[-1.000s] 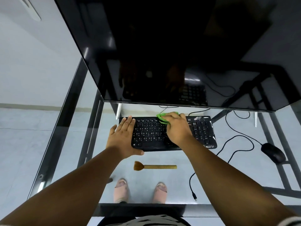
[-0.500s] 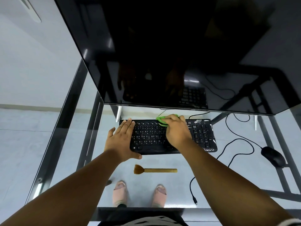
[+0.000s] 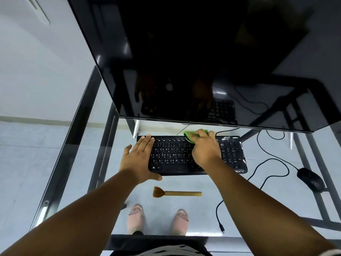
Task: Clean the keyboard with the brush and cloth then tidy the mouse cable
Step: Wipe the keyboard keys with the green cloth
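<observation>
Standing on a glass-topped, black-framed table (image 3: 77, 130) over pale floor tiles: one black keyboard (image 3: 191, 156), one dark monitor (image 3: 203, 61) beyond it. Right hand (image 3: 204, 148), grip bunched around one green cloth (image 3: 190, 134) at the keyboard's far edge. Left hand (image 3: 138, 159), fingers flat, rests on the keyboard's left end. One wooden brush (image 3: 177, 192) just nearer than both hands. One black mouse (image 3: 311, 179), cable (image 3: 265, 174) loose, well right.

dark monitor (image 3: 203, 61), glass desk (image 3: 103, 182), loose black cable (image 3: 219, 215), beige slippers (image 3: 135, 218)
</observation>
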Demonstrator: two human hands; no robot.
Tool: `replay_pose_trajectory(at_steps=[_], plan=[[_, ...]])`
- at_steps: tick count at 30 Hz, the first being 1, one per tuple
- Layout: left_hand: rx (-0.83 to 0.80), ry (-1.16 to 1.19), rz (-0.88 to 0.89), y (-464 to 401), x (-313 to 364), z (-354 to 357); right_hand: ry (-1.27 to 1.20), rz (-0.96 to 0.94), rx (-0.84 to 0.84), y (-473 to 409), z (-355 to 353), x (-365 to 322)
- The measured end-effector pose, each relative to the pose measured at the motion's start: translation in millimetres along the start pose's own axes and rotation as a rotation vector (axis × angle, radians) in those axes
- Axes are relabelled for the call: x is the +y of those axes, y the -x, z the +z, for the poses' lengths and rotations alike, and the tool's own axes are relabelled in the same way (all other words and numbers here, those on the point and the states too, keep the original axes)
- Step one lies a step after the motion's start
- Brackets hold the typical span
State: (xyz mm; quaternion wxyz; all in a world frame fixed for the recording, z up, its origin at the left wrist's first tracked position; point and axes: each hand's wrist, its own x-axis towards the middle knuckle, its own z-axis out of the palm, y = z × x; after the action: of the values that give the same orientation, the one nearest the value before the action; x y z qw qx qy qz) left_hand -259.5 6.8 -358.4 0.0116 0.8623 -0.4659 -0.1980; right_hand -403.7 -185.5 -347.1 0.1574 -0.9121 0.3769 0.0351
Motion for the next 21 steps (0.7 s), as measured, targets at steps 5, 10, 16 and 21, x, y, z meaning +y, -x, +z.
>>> replay_pose_trajectory(at_steps=[5,10,16,21], plan=[[0.004,0.010,0.003,0,0,0,-0.031,-0.011,-0.064,-6,1,-17],[0.006,0.020,0.008,0,-1,1,-0.046,-0.154,0.044,1,14,-13],[0.008,0.020,0.011,1,-3,3,-0.014,0.007,0.022,-6,8,-9],[0.024,0.016,0.003,0,-4,5,-0.033,-0.180,-0.034,-2,11,-31]])
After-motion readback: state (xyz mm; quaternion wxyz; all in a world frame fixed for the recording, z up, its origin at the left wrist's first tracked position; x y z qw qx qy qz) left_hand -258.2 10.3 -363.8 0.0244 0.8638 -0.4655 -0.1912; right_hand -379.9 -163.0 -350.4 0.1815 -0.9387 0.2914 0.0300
